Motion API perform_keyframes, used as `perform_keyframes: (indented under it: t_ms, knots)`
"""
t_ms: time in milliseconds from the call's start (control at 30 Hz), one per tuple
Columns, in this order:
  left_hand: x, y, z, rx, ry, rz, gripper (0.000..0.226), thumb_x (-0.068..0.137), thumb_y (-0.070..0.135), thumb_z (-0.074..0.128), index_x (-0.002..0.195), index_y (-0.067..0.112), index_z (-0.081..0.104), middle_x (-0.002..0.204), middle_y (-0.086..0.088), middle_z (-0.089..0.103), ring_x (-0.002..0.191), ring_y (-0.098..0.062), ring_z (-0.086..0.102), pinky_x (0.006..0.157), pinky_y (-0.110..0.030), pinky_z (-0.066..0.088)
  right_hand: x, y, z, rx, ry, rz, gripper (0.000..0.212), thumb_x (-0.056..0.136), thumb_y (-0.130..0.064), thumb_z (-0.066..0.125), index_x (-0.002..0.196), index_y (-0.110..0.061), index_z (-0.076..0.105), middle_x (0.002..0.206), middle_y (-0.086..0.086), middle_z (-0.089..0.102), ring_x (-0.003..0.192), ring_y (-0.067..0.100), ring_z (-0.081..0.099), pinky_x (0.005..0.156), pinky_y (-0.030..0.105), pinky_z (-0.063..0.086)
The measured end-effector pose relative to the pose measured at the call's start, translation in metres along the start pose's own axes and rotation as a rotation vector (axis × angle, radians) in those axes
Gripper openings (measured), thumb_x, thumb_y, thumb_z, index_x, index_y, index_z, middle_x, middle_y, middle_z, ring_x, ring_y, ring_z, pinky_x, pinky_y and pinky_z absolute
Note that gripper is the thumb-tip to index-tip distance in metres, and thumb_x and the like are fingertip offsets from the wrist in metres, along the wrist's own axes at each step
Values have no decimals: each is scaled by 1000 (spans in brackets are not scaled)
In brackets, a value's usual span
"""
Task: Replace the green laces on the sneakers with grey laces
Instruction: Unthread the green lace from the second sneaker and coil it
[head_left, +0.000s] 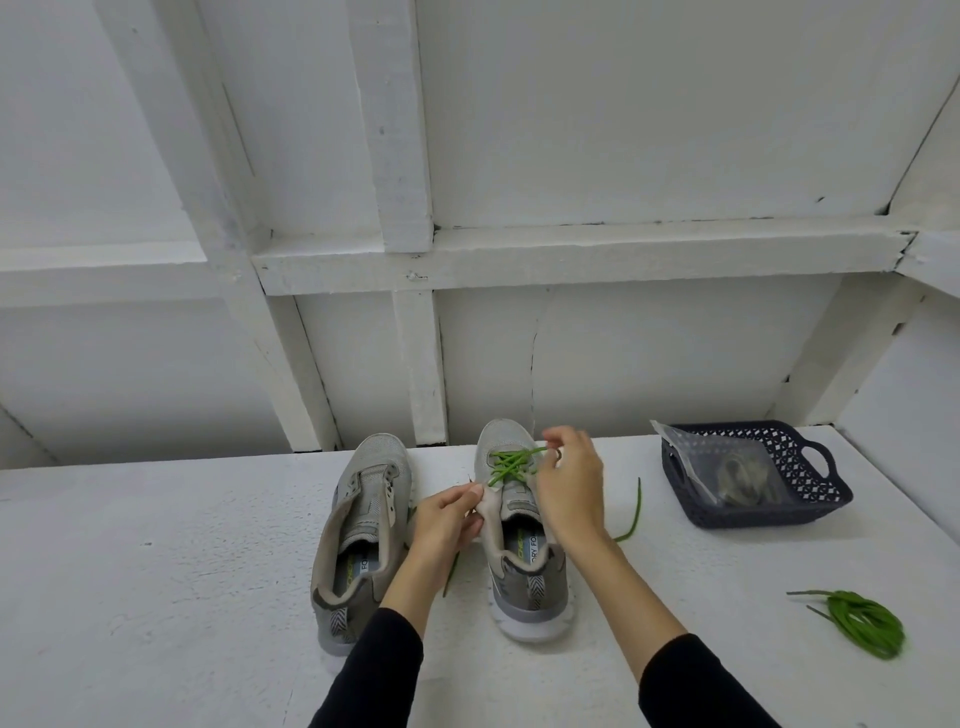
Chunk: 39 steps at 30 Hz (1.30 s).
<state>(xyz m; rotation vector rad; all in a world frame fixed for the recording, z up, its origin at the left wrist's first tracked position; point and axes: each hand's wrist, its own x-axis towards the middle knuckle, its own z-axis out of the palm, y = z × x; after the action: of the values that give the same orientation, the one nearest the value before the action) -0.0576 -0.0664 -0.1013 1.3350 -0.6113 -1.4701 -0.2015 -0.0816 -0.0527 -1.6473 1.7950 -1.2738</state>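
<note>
1. Two grey sneakers are stood side by side on the white counter, toes toward the wall.
2. The left sneaker is seen without laces.
3. The right sneaker is still partly threaded with a green lace.
4. The right sneaker's eyelet edge is pinched by the left hand.
5. The green lace is gripped near the toe by the curled fingers of the right hand.
6. A removed green lace bundle is left on the counter at right.
7. Bagged grey laces are held in the dark basket.
</note>
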Motion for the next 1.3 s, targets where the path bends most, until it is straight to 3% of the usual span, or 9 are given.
perform_keyframes:
  t_ms: [167,400,600,700,767,867,1067,1167,1300]
  knots:
    - [-2,1,3,10,-7,11,14,94,10,62,103,6,71,90,-5,71,77,-12,61,63,-15,50,-4,-1,13,-290,-373,-269,34,94,-3,43,121,-15,59,119,0,62,105,21,57,83,33,49]
    - [-3,1,3,21,12,17,16,94,10,62,105,5,71,89,-4,71,75,-11,60,59,-12,50,-2,-4,9,-568,-471,-302,9,94,-14,54,96,-10,61,102,7,59,91,28,60,67,31,39]
    - [-3,1,6,35,49,35,17,95,7,59,108,3,69,79,5,69,65,-4,59,59,-12,49,0,-3,6,92,-395,51,21,99,-16,48,80,-14,57,83,0,63,82,19,59,70,22,45]
    - [-3,0,5,55,61,53,24,95,7,60,117,2,67,85,5,68,73,-5,59,58,-10,50,3,-9,-5,707,-378,348,24,104,-16,40,83,-11,50,90,10,71,91,24,69,85,37,55]
    - [-3,0,6,60,66,67,29,94,7,61,124,4,63,91,4,66,77,-6,58,58,-9,51,8,-10,-16,899,-305,430,25,105,-15,37,83,-9,47,71,6,62,66,20,67,72,37,56]
    - [-4,2,7,61,53,71,33,95,8,60,128,9,59,93,5,64,78,-5,57,59,-10,51,16,0,-25,700,-159,401,27,103,-19,43,78,-11,48,63,2,47,45,10,40,52,28,42]
    - [-5,3,7,98,39,77,31,96,10,59,127,9,62,101,-2,66,80,-5,59,61,-10,51,7,21,-33,-208,-87,216,27,98,-26,43,77,-13,51,65,1,56,57,15,46,51,29,30]
    - [-6,4,7,102,36,84,31,96,9,59,127,10,61,111,-5,66,83,-6,61,62,-11,52,3,32,-22,-182,-224,279,15,94,-19,47,84,-10,52,84,5,59,76,23,53,62,32,39]
    - [-7,5,6,105,45,93,30,94,9,61,124,8,64,112,-7,68,80,-7,61,60,-11,52,3,16,-15,-158,-121,213,7,92,-11,44,91,-16,48,89,2,58,86,22,52,81,36,34]
